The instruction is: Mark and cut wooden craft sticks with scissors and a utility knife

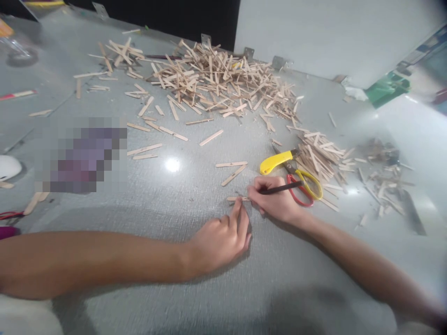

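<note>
My left hand (220, 239) rests on the grey table, its index fingertip pressing down a wooden craft stick (231, 199). Its other fingers are bent and close together. In my right hand (274, 200) is a slim dark pencil or pen (283, 188), gripped with closed fingers near the stick's right end. The writing tip is hidden by the hand. Just beyond the hands, two craft sticks (232, 164) lie with their right ends nearly meeting. Close to my right hand are a yellow-handled cutter (276, 163) and scissors (317, 185) with red and yellow handles.
A large heap of craft sticks (216, 77) lies along the back, and a smaller pile (316, 156) sits at right behind the scissors. Loose sticks and scraps (387, 195) are scattered right. A blurred purple object (84, 158) lies left, near a white rounded object (9, 167).
</note>
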Demonstrator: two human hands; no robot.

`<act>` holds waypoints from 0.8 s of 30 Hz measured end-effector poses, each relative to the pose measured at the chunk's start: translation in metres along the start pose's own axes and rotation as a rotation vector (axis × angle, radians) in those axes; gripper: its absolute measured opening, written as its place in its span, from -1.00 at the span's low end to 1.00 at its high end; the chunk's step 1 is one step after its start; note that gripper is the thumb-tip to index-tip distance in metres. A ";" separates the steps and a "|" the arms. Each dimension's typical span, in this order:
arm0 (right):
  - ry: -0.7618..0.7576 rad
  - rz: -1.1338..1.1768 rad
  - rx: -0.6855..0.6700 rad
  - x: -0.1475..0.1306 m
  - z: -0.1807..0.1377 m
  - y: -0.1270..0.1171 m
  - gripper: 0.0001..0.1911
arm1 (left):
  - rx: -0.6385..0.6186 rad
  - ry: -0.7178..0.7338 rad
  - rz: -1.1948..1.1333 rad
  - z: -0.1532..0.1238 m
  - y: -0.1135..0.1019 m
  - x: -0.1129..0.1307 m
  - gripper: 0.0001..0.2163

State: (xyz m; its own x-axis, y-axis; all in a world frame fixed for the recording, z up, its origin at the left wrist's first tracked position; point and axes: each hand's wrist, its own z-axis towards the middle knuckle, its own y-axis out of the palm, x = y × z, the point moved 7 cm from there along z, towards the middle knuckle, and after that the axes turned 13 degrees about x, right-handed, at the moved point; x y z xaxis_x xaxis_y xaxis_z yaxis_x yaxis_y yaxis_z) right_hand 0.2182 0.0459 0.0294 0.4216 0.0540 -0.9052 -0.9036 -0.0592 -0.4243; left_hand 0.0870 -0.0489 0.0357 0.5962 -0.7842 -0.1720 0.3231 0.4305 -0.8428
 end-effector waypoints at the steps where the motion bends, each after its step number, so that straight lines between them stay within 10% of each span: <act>1: 0.004 0.013 -0.011 0.000 0.000 0.001 -0.53 | -0.003 -0.002 -0.001 0.000 0.001 0.000 -0.51; 24: 0.004 0.017 0.003 -0.005 0.001 0.003 -0.48 | 0.003 -0.017 -0.001 -0.001 0.002 0.001 -0.50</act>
State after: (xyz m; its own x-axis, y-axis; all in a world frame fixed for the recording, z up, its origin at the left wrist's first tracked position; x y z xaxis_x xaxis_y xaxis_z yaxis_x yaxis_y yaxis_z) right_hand 0.2134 0.0461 0.0325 0.4067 0.0496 -0.9122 -0.9107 -0.0575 -0.4091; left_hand 0.0873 -0.0491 0.0335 0.6079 -0.7772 -0.1624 0.3258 0.4307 -0.8417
